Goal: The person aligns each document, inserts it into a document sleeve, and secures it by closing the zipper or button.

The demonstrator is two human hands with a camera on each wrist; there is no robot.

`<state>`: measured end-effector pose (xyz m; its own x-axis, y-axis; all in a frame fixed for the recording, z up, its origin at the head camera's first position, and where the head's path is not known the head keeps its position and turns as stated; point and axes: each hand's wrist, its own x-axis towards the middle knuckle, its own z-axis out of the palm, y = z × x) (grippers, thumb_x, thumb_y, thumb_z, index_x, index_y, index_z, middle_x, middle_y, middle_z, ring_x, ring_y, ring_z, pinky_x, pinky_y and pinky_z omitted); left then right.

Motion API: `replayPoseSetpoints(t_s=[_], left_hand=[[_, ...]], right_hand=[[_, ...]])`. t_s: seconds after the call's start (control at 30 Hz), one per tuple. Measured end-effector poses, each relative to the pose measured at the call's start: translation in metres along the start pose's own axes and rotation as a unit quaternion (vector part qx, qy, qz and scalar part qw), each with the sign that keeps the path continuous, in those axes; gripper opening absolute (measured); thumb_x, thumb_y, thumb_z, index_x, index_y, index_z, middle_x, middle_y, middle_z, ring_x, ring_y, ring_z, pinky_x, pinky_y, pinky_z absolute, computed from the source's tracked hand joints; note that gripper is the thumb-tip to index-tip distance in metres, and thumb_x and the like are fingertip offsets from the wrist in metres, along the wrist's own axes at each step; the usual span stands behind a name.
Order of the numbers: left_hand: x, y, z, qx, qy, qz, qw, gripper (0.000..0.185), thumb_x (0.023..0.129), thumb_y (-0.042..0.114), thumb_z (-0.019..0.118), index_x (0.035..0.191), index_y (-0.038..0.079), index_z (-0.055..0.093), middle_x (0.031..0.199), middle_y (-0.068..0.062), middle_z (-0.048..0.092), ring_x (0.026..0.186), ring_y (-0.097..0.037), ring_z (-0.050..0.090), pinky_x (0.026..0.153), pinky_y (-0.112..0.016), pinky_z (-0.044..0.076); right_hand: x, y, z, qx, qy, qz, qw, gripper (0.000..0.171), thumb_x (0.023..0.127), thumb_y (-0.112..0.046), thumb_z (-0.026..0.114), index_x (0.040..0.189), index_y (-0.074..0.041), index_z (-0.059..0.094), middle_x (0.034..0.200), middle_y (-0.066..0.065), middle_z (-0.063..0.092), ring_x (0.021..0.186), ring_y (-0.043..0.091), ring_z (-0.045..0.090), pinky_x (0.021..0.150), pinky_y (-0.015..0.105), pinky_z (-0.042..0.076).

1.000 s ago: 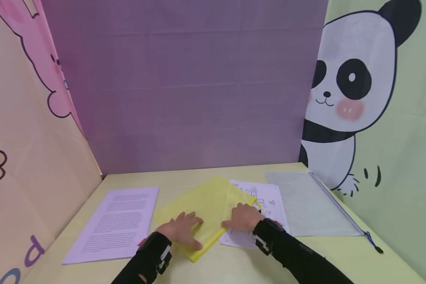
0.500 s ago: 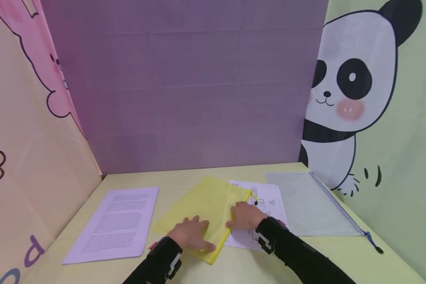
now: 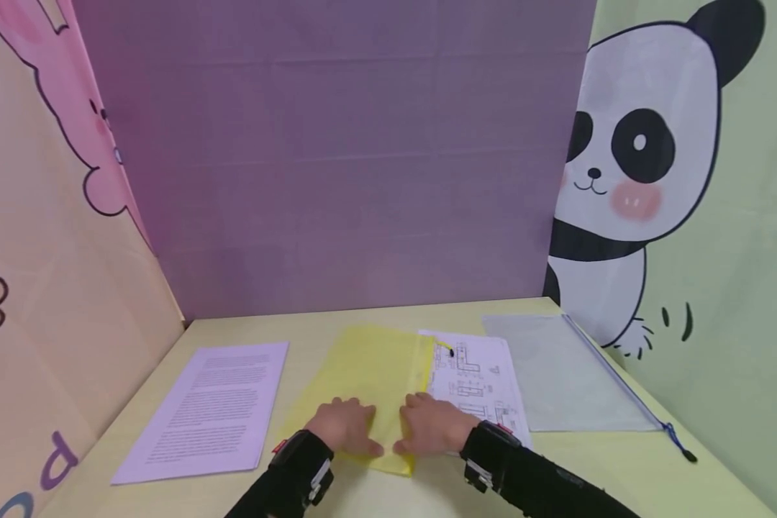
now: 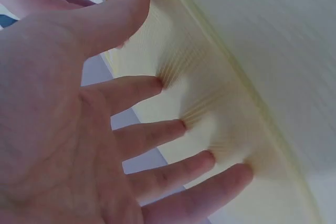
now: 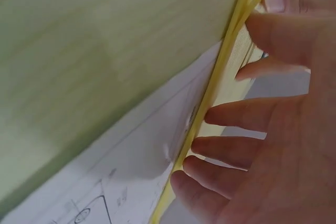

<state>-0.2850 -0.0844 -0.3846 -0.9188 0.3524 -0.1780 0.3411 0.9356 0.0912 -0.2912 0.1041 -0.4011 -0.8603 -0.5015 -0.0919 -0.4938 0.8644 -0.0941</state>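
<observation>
both hands lie side by side on the near end of a flat yellow mesh zipper pouch [image 3: 369, 374], mid-desk on the pale yellow desk [image 3: 621, 460]. left hand [image 3: 346, 424] flat, fingers straight and spread, tips pressing the mesh, as the left wrist view shows [image 4: 157, 82]. right hand [image 3: 430, 423] flat at the pouch's right zipper edge, fingers straight, tips against the yellow edge in the right wrist view [image 5: 210, 114]. pouch's right edge overlaps a white sheet printed with line drawings [image 3: 475, 381]. a white sheet of printed text [image 3: 210, 406] lies well to the left, apart from the pouch. a clear mesh zipper pouch with blue zip [image 3: 566, 370] lies to the right, beside the drawing sheet.
</observation>
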Motion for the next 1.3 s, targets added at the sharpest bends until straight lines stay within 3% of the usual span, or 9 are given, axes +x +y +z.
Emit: replayPoseSetpoints(t_s=[0.17,0.37,0.6,0.73,0.83,0.93,1.13,1.3], left_hand=[[-0.001,0.003,0.003,0.008,0.014,-0.009,0.9998,0.070,0.081,0.057,0.077,0.134,0.013,0.066,0.130,-0.015,0.062,0.116,-0.040,0.055,0.093,-0.058,0.049],[-0.002,0.007,0.007,0.001,0.026,-0.030,0.9992,0.074,0.084,0.062,0.072,0.138,0.012,0.062,0.135,-0.017,0.057,0.118,-0.040,0.053,0.090,-0.058,0.052],[-0.005,0.007,0.009,-0.013,0.034,-0.046,0.9983,0.074,0.088,0.063,0.066,0.145,0.017,0.058,0.139,-0.021,0.053,0.116,-0.045,0.054,0.089,-0.057,0.052],[-0.001,0.000,0.007,-0.024,0.030,-0.068,0.9969,0.073,0.088,0.062,0.067,0.145,0.017,0.058,0.143,-0.020,0.052,0.120,-0.045,0.052,0.090,-0.058,0.051],[0.002,-0.007,0.006,-0.032,0.022,-0.076,0.9963,0.073,0.088,0.061,0.068,0.145,0.018,0.057,0.146,-0.020,0.049,0.124,-0.046,0.050,0.092,-0.059,0.050],[0.006,-0.015,0.005,-0.041,0.015,-0.074,0.9963,0.074,0.088,0.060,0.068,0.147,0.018,0.056,0.149,-0.021,0.047,0.128,-0.047,0.047,0.094,-0.061,0.048],[0.007,-0.025,0.004,-0.059,-0.007,-0.069,0.9958,0.074,0.088,0.057,0.069,0.149,0.018,0.053,0.154,-0.022,0.042,0.135,-0.049,0.041,0.096,-0.064,0.046],[0.007,-0.027,0.003,-0.061,-0.013,-0.065,0.9960,0.074,0.088,0.056,0.070,0.149,0.018,0.053,0.154,-0.023,0.041,0.135,-0.050,0.040,0.097,-0.065,0.045]], right_hand=[[0.004,0.007,0.000,-0.008,-0.009,-0.010,1.000,0.056,0.090,-0.052,0.069,0.128,-0.010,0.066,0.135,0.010,0.058,0.127,0.028,0.054,0.100,0.045,0.051],[0.010,0.014,-0.002,0.011,-0.036,0.013,0.999,0.062,0.094,-0.048,0.066,0.147,-0.016,0.055,0.156,0.013,0.043,0.145,0.035,0.037,0.114,0.051,0.038],[0.017,0.023,-0.003,0.051,-0.040,0.000,0.998,0.061,0.097,-0.042,0.065,0.151,-0.018,0.051,0.162,0.014,0.035,0.149,0.040,0.028,0.119,0.056,0.027],[0.020,0.029,-0.007,0.056,-0.011,0.001,0.998,0.052,0.098,-0.035,0.065,0.144,-0.011,0.057,0.150,0.016,0.050,0.140,0.035,0.045,0.115,0.050,0.036],[0.018,0.040,-0.012,0.061,0.017,0.045,0.997,0.047,0.099,-0.030,0.064,0.139,-0.005,0.060,0.135,0.016,0.060,0.121,0.030,0.058,0.105,0.048,0.046],[0.011,0.061,-0.019,0.073,0.030,0.099,0.992,0.047,0.100,-0.026,0.064,0.139,-0.001,0.059,0.131,0.018,0.061,0.116,0.032,0.059,0.103,0.052,0.047],[-0.010,0.122,-0.027,0.114,0.026,0.195,0.974,0.056,0.097,-0.028,0.066,0.139,0.007,0.054,0.133,0.024,0.059,0.109,0.032,0.059,0.103,0.057,0.045],[-0.029,0.157,-0.031,0.145,0.043,0.267,0.952,0.054,0.095,-0.029,0.068,0.125,0.015,0.056,0.104,0.022,0.064,0.087,0.030,0.058,0.082,0.048,0.052]])
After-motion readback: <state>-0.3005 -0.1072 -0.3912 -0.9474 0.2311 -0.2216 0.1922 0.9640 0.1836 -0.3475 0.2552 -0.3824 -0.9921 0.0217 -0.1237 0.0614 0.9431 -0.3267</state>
